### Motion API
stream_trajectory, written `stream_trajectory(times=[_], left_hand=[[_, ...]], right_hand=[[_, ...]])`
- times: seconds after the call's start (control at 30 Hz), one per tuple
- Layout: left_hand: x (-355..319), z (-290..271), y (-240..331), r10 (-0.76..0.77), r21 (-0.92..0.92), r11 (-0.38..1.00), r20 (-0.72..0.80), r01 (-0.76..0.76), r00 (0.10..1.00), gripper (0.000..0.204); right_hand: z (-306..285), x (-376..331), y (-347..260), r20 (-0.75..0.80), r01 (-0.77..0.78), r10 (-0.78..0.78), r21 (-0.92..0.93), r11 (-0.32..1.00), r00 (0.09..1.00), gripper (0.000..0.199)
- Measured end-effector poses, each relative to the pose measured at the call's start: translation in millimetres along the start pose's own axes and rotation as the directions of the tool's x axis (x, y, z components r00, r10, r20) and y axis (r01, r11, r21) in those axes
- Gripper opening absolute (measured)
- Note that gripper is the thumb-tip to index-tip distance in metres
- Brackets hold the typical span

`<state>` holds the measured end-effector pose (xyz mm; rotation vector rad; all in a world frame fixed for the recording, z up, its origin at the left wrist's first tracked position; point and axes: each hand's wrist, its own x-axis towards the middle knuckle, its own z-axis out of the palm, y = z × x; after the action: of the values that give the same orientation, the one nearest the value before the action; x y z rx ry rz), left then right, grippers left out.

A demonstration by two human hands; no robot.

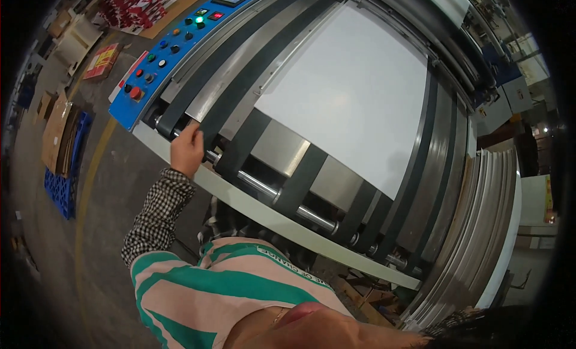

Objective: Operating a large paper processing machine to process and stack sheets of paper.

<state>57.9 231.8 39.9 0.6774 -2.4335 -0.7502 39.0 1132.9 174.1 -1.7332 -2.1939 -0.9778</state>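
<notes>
Conveyor machine [280, 146]: white sheet [345, 97] lay on its black belts [302, 178], inward of the steel rollers [259, 184]. Left hand [188, 150] sat curled near them; from afar I couldn't tell its hold. Right hand unseen. Safest kept off rollers, I judged.

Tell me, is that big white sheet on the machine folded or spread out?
Spread out: the white sheet lies flat across the dark belts, its surface showing no visible crease.

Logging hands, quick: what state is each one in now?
Left hand: curled near the pale rail; whether holding anything can't be told.
Right hand: not in view.
</notes>
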Motion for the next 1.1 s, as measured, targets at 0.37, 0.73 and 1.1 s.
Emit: stream_trajectory(times=[0.37,0.73,1.1], left_hand=[[53,13,5,0.772,-0.176,0.524,0.511,-0.833,0.378,0.043],[11,63,36,0.629,-0.471,0.774,0.491,-0.423,0.603,0.049],[-29,47,30,0.418,-0.425,0.898,0.742,-0.115,0.524,0.025]], right_hand=[[-165,-123,-12,0.174,0.619,-0.678,0.294,0.728,0.715,0.029],[-199,-461,-200,-0.104,0.454,-0.926,0.887,0.079,0.364,0.042],[-233,-566,-191,-0.423,0.044,-0.859,0.902,-0.430,0.289,0.031]])
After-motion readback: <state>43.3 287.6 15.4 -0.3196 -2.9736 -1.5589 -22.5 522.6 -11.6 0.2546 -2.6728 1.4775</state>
